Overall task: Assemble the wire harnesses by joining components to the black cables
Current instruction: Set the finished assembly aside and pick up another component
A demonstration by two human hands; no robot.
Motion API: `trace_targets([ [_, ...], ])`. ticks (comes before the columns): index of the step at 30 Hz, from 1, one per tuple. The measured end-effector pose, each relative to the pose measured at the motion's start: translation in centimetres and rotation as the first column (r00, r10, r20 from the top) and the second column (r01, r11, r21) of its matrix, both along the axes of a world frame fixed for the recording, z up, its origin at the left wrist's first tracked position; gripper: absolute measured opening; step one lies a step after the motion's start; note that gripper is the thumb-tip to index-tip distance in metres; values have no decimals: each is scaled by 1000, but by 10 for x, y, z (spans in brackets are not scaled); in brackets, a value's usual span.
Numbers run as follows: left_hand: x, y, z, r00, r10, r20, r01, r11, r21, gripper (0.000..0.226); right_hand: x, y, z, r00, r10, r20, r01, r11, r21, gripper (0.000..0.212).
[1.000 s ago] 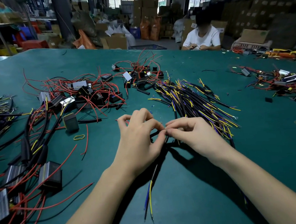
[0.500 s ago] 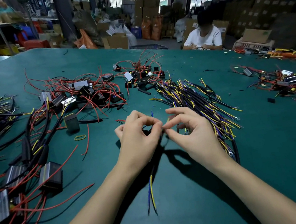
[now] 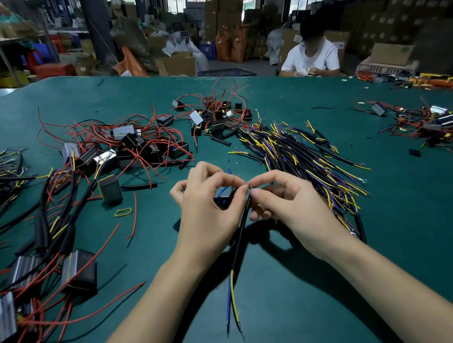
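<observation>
A black cable (image 3: pixel 239 244) with blue and yellow wire ends runs from my fingertips down toward me over the green table (image 3: pixel 400 234). My left hand (image 3: pixel 210 213) pinches its upper end between thumb and forefinger, with a small dark component partly hidden under the palm. My right hand (image 3: pixel 287 206) pinches a thin wire end right against the left fingertips. A pile of black cables (image 3: pixel 298 156) with yellow and purple wires lies just right of my hands.
Black box components with red wires (image 3: pixel 135 146) lie in a heap at the back left. Finished harnesses (image 3: pixel 43 253) spread along the left edge. A yellow rubber band (image 3: pixel 123 212) lies left of my hands. Another person (image 3: pixel 311 56) sits at the far side.
The cable has swung so its sheath now shows between my hands. Both hands stay together, fingertips still meeting over the wire ends.
</observation>
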State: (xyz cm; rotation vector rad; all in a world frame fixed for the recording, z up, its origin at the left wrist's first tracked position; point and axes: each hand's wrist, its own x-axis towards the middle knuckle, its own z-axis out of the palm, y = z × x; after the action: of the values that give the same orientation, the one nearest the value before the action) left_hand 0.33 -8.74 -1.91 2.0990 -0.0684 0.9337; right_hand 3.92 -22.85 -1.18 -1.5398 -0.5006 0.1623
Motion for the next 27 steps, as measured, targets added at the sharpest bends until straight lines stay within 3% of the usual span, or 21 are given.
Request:
trace_targets([
  [3,1,0,-1,1000,-5,12,4,999,40,4,2,-3,0,998,4,-58,-6,1000,-25,8],
  [7,1,1,-2,999,-15,49,11,997,76,5,3,-1,1,965,112,-237,-77,985,151,12],
  [10,1,1,-1,999,-5,49,0,995,98,7,3,-2,1,974,110,-198,-83,987,138,5],
  [14,0,0,-1,998,-6,63,-3,990,142,7,5,-6,3,986,89,-143,-77,993,84,19],
  [19,-1,-1,-1,998,-3,55,-7,984,180,7,7,-12,7,993,62,97,-56,996,-65,3],
  [22,-1,0,-2,999,-8,34,1,975,224,4,7,-15,8,951,16,309,50,977,-205,7],
  [27,0,-3,-3,999,-1,-40,14,940,341,8,10,-25,14,665,206,718,326,785,-527,7],
])
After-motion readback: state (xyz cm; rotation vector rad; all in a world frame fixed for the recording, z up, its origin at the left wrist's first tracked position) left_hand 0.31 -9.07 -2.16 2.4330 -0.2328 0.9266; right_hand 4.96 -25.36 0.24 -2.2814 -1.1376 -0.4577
